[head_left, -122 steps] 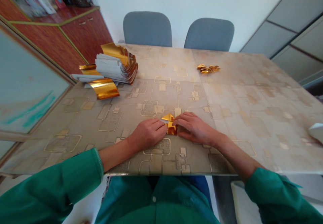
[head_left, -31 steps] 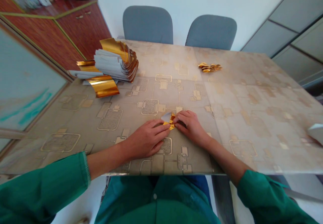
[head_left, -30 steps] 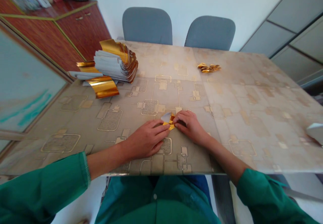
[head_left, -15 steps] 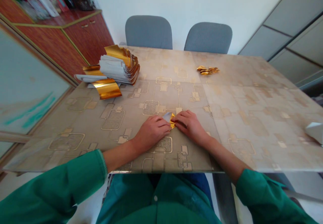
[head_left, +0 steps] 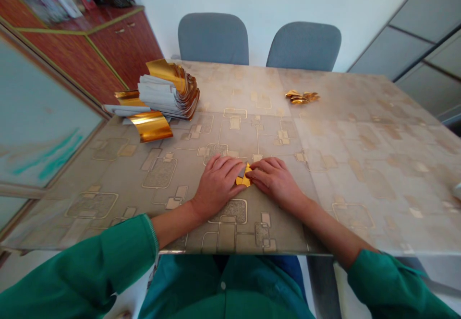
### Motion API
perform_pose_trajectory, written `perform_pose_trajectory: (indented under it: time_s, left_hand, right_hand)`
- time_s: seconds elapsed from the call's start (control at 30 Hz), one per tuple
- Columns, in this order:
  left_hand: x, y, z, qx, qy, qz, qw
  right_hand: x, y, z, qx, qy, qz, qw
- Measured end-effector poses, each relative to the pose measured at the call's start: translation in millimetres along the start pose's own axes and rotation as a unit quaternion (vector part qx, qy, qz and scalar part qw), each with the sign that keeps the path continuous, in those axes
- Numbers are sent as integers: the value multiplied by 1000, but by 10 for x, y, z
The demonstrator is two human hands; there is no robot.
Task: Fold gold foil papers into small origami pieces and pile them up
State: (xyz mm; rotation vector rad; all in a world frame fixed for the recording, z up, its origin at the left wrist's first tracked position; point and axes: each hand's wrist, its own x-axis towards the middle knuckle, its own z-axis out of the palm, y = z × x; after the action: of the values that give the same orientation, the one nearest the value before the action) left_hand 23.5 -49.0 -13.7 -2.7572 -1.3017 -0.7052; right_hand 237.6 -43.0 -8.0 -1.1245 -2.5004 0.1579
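Observation:
A small piece of gold foil paper [head_left: 244, 181], partly folded with its greyish back showing, lies on the table near the front edge. My left hand [head_left: 220, 181] grips it from the left, thumb low and fingers along its upper side. From the right, my right hand [head_left: 274, 179] has its fingers closed on the paper's right edge. The fingertips of both hands cover parts of the paper, so its full shape is hidden.
A thick stack of gold foil paper sheets [head_left: 165, 93] lies at the back left, with a loose curled sheet [head_left: 151, 126] before it. Several folded gold pieces [head_left: 301, 97] sit at the back right. Two grey chairs [head_left: 213, 38] stand behind the patterned tablecloth [head_left: 360, 165].
My left hand has shifted its fingers up over the paper's top, and the pale flap that stuck up is folded down flatter. My right hand stays on the right edge.

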Motion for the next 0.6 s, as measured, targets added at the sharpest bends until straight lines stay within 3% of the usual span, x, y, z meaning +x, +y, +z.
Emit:
perform_pose_trajectory:
  time_s: [0.37, 0.6]
  left_hand:
    - [-1, 9, 11, -21, -23, 44, 999]
    - [-3, 12, -7, 4, -37, 77, 996]
  right_hand:
    - [30, 19, -13, 10, -30, 34, 999]
    - [43, 9, -49, -32, -53, 17, 998]
